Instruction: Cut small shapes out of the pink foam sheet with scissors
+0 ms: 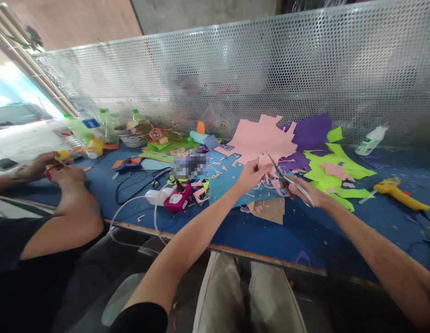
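My left hand (251,173) pinches a small pink paper piece (264,163) above the blue table (305,231). My right hand (305,189) is closed round the handles of metal scissors (282,173), whose blades point up and left into that pink piece. Under both hands lie a blue sheet (225,185), a brown scrap (270,210) and many pink offcuts. A large pink sheet (259,136), purple paper (310,134) and lime green paper (322,169) lie just beyond.
A co-worker's hands (53,171) work at the left end of the table. A pink power strip (180,199) with white cable, bottles (79,127), a white glue bottle (370,141) and a yellow glue gun (398,192) lie around. A perforated metal screen (235,78) backs the table.
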Tool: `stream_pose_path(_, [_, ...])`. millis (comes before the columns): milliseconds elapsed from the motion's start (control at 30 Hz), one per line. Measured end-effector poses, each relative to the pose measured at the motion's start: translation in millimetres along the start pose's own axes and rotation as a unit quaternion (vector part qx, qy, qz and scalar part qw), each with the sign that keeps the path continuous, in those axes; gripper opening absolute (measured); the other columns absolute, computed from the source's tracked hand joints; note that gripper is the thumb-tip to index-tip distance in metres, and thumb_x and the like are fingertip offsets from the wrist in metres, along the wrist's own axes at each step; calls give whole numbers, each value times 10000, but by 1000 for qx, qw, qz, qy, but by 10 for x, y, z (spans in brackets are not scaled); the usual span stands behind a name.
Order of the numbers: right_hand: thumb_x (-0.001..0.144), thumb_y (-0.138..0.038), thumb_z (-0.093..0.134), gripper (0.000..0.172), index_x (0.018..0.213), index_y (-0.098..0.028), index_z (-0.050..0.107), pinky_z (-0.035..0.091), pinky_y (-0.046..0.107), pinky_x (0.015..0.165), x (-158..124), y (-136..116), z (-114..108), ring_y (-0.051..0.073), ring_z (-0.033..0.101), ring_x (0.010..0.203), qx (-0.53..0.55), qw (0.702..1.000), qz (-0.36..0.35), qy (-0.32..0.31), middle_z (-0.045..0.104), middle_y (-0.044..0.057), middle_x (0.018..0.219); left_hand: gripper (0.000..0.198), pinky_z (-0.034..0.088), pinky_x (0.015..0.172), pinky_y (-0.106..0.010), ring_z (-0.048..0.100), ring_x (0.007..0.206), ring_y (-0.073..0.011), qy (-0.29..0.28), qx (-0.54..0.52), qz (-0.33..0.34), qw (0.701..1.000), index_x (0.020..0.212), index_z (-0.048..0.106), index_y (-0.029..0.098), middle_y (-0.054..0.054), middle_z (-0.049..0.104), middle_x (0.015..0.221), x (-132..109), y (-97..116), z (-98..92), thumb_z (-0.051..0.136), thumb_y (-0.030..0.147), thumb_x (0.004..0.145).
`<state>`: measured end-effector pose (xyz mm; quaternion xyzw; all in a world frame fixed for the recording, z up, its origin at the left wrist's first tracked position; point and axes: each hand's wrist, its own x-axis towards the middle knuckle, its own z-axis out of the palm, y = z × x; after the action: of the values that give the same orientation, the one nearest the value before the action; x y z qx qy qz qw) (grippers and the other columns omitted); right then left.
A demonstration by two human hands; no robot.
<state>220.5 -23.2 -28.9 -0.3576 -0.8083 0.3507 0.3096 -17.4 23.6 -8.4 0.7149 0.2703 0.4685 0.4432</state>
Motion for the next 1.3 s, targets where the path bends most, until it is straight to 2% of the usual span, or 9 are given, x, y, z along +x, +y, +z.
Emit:
stream_pose_path(233, [932,-666,409,466,926,-235,586,476,281,558,8,-51,-20,140,548,592,-48,999,-23,-7,571,11,792,436,373,521,-225,477,516,-81,6,20,-2,1000,791,650,126,-3,593,596,-22,57,1,628,547,900])
stream_pose_path(467, [858,-784,364,572,865,-238,533,424,253,451,6,-135,36,122,529,440,-39,999,-6,27,513,-41,575,408,388,529,-215,513,520,-77,-5,8,-10,1000,824,651,118,-38,676,680,-31,118,12,629,518,899])
stream_pose_path(667, [777,-856,380,632,818,-242,525,437,260,378,50,-179,136,125,530,360,-13,999,25,47,512,-50,531,398,391,525,-215,518,522,-83,6,4,-20,1000,805,634,121,-36,655,649,-38,140,32,630,510,891])
stream_pose_path(833, [810,-810,410,588,827,-236,533,421,251,345,62,-188,146,127,523,326,-20,997,34,66,501,-55,492,444,402,541,-223,503,515,-84,27,16,-9,999,776,591,140,4,575,576,-50,106,47,600,564,908])
stream_pose_path(933, [827,-778,432,558,850,-230,536,414,242,342,64,-181,143,125,522,324,-24,996,39,71,504,-54,487,492,409,541,-234,514,517,-92,28,-1,-1,1000,791,576,150,1,581,593,-45,52,59,528,619,936])
stream_pose_path(1133, [856,-731,458,511,832,-226,530,413,234,355,58,-142,116,115,517,341,-32,997,35,60,508,-50,502,521,394,523,-236,499,489,-94,73,25,-9,997,769,603,152,15,529,529,-50,6,90,514,631,953])
stream_pose_path(1300, [860,-735,461,515,888,-228,552,413,230,386,34,-92,45,120,536,395,-24,999,17,18,524,-41,553,527,391,515,-233,495,492,-89,63,3,0,998,753,603,151,1,570,566,-60,-4,92,527,636,945])
